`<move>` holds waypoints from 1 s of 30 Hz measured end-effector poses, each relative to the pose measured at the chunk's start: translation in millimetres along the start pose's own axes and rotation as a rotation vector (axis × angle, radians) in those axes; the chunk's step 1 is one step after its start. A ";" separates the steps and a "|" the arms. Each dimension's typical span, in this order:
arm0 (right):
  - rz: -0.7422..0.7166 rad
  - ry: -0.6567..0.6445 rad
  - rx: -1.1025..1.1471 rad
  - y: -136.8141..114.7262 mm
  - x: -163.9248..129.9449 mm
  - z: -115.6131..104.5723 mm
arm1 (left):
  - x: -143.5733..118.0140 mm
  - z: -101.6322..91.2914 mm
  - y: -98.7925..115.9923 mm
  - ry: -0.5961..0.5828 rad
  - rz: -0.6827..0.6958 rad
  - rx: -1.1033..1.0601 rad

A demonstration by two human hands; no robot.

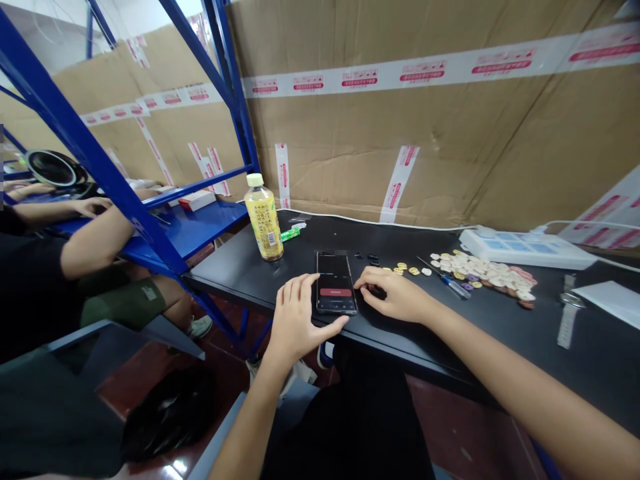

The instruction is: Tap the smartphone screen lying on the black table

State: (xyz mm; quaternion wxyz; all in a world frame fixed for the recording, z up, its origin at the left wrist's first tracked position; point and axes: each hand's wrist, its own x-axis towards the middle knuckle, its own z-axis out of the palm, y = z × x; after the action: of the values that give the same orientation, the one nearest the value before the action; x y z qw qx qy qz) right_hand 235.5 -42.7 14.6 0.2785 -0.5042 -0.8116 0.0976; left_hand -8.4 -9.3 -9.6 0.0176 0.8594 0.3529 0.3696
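1. The phone (336,283) lies flat, screen up, near the front edge of the black table (450,333). Its screen is dark with a red bar across the lower half; the writing on the bar is too small to read.
2. The left hand (296,319) rests just left of the phone, fingers spread and loosely open, the thumb reaching under the phone's bottom edge. It grips nothing.
3. The right hand (395,293) lies palm down just right of the phone, fingers curled towards its right edge. Whether the fingertips pinch anything cannot be told.
4. A bottle (264,220) stands upright behind and left of the phone, filled with yellow liquid, with a pale cap and a yellow label; the print is unreadable.
5. A green tube (290,233) lies just beside the bottle.
6. Right of the hands, a heap of discs (485,273), mostly cream with some yellow and purple, is spread loose on the table, not in any container. A few small black bits (367,257) lie behind the phone.
7. A pen (447,280) lies across the near edge of the heap.
8. A white power strip (525,247) sits behind the discs.
9. Cardboard (425,133) walls the back, crossed by white tape (420,71) with red print, too small to read.
10. At the left, another person's arm (95,240) rests on a blue shelf (190,230).
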 end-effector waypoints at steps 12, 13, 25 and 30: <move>0.012 0.027 -0.071 12.2 -1.7 -2.6 | -205.8 147.3 -47.9 -0.387 0.161 -0.033; 0.010 0.027 -0.065 13.8 -1.8 -2.0 | -219.4 158.2 -59.6 -0.487 0.065 -0.002; -0.033 0.047 -0.029 19.5 -1.1 1.1 | -272.7 183.2 -107.6 -0.660 -0.319 0.078; -0.040 0.053 -0.026 22.5 -1.3 2.0 | -275.3 185.8 -109.6 -0.679 -0.375 0.085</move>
State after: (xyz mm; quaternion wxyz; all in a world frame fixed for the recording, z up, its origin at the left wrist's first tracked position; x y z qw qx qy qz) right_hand 251.9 -33.0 2.7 0.2953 -0.4940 -0.8150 0.0683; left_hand -84.6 -54.7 -348.0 0.1651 0.8534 0.4928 0.0399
